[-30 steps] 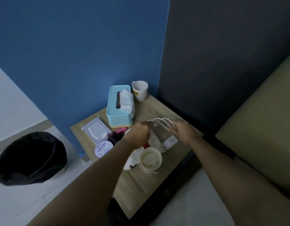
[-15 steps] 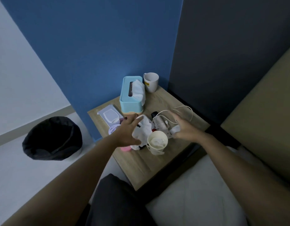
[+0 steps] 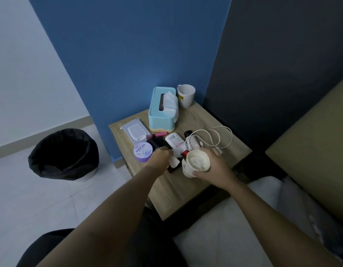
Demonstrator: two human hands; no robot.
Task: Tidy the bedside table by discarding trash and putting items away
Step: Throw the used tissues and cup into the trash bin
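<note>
**op_remote:** Big change first: the whole view sits higher and further back than half a second ago, so the bedside table (image 3: 195, 191) fills the middle of the frame and the black bin (image 3: 63, 154) sits at centre left on the floor, well apart from it. Then the hands. My right hand (image 3: 215, 167) now wraps the crumpled paper cup (image 3: 197, 162), fingers curled round its wall, thumb at the near rim. Before, that hand was at the white cable (image 3: 211, 138), which now lies loose at the table's right side.

**lurker42:** And the left?

**op_remote:** Left hand (image 3: 160, 157) is closed on the crumpled tissue (image 3: 174, 160), just left of the cup; fingers bunched, only a white corner pokes out. Half a second ago it was spread open over that tissue.

**lurker42:** So trash run incoming?

**op_remote:** I reckon so. Both trash bits are gripped just above the table's middle, bin's to the left. Everything else looks untouched: blue tissue box (image 3: 163, 110) and white mug (image 3: 186, 95) at the back, wipes pack (image 3: 135, 132), purple jar (image 3: 142, 152), white tube (image 3: 175, 142).
</note>
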